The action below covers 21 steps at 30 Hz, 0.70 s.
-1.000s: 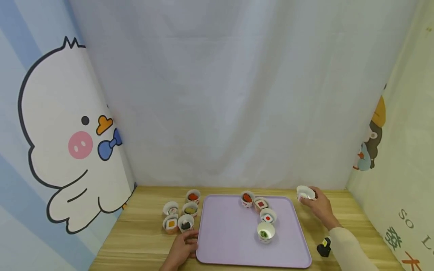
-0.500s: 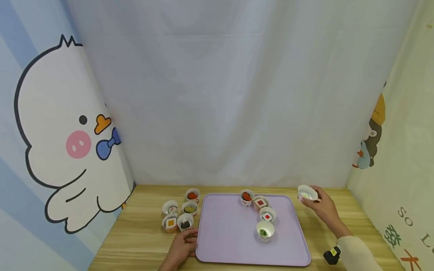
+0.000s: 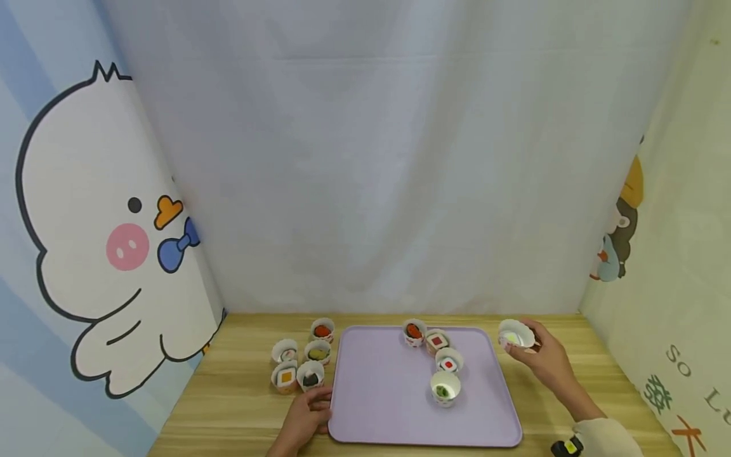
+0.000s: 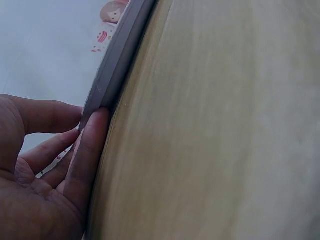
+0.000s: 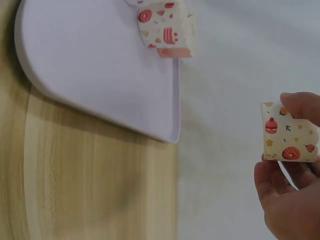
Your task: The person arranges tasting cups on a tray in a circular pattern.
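Notably, bench [image 3: 228,387] bears tray [image 3: 379,393]; left hand [image 3: 305,416] pinches tray's 8 o'clock edge, likely steadying it. Right hand [image 3: 547,359], well apart, clamps a cup [image 5: 285,131] nearly upright beyond tray's 2 o'clock, presumably keeping its contents [image 3: 511,338] in.

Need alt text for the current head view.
A person's right hand holds a scalloped white cup just right of a lilac tray on a wooden table, while the left hand holds the tray's left edge. Four similar cups stand on the tray; five more cluster on the table to its left.
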### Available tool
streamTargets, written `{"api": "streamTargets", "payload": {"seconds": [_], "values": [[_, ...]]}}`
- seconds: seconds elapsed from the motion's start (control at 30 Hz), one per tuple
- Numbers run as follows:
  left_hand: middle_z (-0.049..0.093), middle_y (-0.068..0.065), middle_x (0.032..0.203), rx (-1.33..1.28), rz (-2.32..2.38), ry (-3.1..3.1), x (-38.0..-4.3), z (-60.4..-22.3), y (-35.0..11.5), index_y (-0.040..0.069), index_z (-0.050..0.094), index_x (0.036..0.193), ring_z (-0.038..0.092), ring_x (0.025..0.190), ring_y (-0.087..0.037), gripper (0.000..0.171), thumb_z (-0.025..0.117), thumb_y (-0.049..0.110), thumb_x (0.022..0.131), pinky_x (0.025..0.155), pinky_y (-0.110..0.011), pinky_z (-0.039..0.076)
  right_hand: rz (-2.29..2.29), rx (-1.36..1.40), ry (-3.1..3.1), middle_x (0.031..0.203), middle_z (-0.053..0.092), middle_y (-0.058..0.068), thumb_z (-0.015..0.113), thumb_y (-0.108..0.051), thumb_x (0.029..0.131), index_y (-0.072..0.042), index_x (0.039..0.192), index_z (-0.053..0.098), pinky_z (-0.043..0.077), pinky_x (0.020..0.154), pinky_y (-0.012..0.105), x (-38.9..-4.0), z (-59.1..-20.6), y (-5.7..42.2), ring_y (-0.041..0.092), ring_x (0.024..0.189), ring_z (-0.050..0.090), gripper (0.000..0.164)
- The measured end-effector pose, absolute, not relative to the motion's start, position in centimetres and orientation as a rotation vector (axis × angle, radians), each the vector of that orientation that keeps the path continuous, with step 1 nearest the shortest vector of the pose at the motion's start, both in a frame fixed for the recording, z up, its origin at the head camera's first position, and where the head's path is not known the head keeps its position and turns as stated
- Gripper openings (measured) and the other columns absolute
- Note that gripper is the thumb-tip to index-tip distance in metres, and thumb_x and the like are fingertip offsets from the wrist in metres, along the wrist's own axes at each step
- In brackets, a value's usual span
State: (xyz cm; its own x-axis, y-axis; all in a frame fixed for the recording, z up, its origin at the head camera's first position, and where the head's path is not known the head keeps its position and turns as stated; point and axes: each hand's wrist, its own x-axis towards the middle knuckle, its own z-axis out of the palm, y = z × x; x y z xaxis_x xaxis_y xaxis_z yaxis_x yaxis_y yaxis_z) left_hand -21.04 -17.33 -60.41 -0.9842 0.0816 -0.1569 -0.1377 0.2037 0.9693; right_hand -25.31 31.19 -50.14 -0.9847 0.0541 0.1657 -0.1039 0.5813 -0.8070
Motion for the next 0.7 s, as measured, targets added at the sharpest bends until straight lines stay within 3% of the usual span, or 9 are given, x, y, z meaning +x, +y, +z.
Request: {"api": "streamTargets", "payload": {"seconds": [0.1, 0.33, 0.57, 0.7], "values": [[0.062, -0.027, 0.119, -0.048, 1.885, 2.294, -20.9, -60.3, -17.3, -0.009, 0.055, 0.13, 0.063, 0.088, -0.015, 0.051, 0.063, -0.005, 0.08, 0.059, -0.035, 0.058, 1.339, 0.076, -2.64, 0.126, 0.058, 0.022, 0.075, -0.03, 0.087, -0.005, 0.141, 0.044, 0.053, 0.071, 0.017, -24.9, -49.7, 30.5, 0.034, 0.108, 0.062, 0.067], [0.064, -0.024, 0.118, -0.053, 1.891, 2.287, -20.9, -60.3, -17.3, -0.008, 0.055, 0.13, 0.063, 0.087, -0.013, 0.051, 0.064, -0.005, 0.08, 0.059, -0.035, 0.059, 1.325, 0.147, -2.631, 0.126, 0.062, 0.015, 0.078, -0.03, 0.084, -0.009, 0.138, 0.049, 0.05, 0.081, 0.013, -23.9, -49.1, 28.8, -0.006, 0.1, 0.054, 0.065], [0.062, -0.027, 0.119, -0.043, 1.899, 2.291, -20.8, -60.3, -17.2, -0.01, 0.055, 0.129, 0.063, 0.088, -0.015, 0.05, 0.063, -0.006, 0.08, 0.059, -0.035, 0.058, 1.393, 0.176, -2.626, 0.122, 0.064, 0.013, 0.08, -0.028, 0.082, -0.011, 0.135, 0.052, 0.053, 0.081, 0.02, -22.4, -49.2, 26.8, 0.003, 0.1, 0.058, 0.063], [0.063, -0.026, 0.118, -0.038, 1.901, 2.289, -20.8, -60.3, -17.2, -0.009, 0.055, 0.129, 0.063, 0.086, -0.015, 0.05, 0.063, -0.005, 0.079, 0.059, -0.034, 0.058, 1.419, 0.21, -2.614, 0.12, 0.066, 0.01, 0.081, -0.025, 0.08, -0.011, 0.133, 0.054, 0.052, 0.086, 0.018, -21.4, -49.9, 25.6, 0.0, 0.099, 0.058, 0.061]]}}
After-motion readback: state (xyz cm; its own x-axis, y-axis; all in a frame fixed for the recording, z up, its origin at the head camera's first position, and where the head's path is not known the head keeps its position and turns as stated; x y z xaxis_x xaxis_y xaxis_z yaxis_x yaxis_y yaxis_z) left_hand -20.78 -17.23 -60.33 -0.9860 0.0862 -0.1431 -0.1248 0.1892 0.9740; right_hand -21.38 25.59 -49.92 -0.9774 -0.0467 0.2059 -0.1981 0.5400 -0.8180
